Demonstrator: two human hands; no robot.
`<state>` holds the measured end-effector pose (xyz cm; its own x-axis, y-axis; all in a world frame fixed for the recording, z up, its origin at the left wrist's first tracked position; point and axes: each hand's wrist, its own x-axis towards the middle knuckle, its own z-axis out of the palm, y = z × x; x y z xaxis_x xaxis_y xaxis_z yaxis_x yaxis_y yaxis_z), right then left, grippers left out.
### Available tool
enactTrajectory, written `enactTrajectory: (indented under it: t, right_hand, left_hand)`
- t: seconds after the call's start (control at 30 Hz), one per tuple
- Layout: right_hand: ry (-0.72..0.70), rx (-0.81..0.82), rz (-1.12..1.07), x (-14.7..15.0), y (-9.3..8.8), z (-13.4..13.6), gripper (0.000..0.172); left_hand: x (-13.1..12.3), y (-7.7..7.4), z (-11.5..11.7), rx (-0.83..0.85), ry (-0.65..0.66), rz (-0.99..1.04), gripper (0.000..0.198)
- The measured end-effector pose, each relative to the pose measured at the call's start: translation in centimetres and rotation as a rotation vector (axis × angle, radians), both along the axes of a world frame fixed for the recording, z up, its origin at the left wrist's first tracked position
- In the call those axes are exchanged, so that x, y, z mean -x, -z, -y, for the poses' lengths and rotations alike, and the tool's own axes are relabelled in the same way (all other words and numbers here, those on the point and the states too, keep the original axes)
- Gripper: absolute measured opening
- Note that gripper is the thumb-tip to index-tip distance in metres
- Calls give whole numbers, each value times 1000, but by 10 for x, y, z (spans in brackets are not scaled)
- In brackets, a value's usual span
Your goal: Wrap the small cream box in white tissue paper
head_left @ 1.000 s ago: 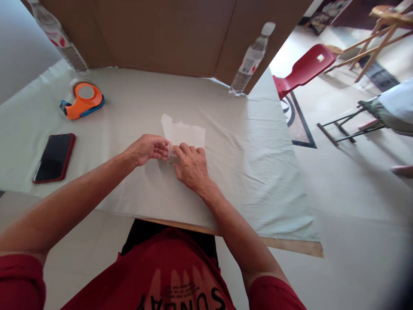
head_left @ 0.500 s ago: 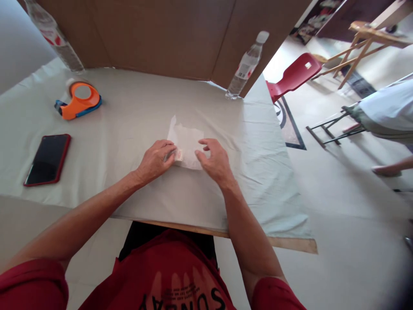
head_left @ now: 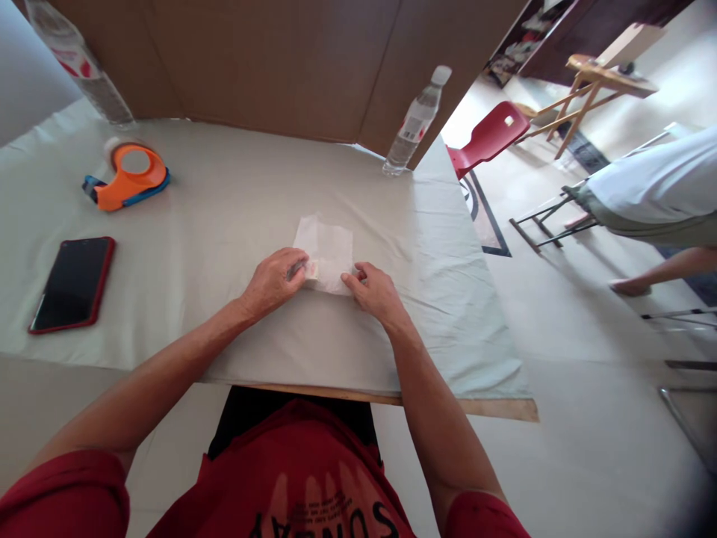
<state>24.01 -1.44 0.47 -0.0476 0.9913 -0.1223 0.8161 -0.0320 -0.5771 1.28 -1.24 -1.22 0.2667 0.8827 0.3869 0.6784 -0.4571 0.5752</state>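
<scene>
A thin, white, translucent sheet of paper lies on the cloth-covered table in front of me. On its near left part rests a small pale block-like item with reddish print. My left hand is closed round the left end of this item; its fingers hide much of it, and its kind cannot be made out. At the sheet's near right corner, my right hand pinches the paper between thumb and fingers.
An orange tape dispenser and a red-cased phone lie to the left. Two water bottles stand against a brown cardboard panel. Right of the table are a red chair and a seated person.
My right hand has come down and closed on the sheet's near right corner. The raised left flap of the paper now lies flatter. My left hand stays at the small item.
</scene>
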Motion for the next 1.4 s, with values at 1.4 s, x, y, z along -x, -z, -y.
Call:
enactTrajectory:
  t: [1.4]
  right_hand:
    - [177, -84, -290, 20, 16, 1, 79]
  left_hand:
    - [-6, 0, 12, -10, 51, -43, 26]
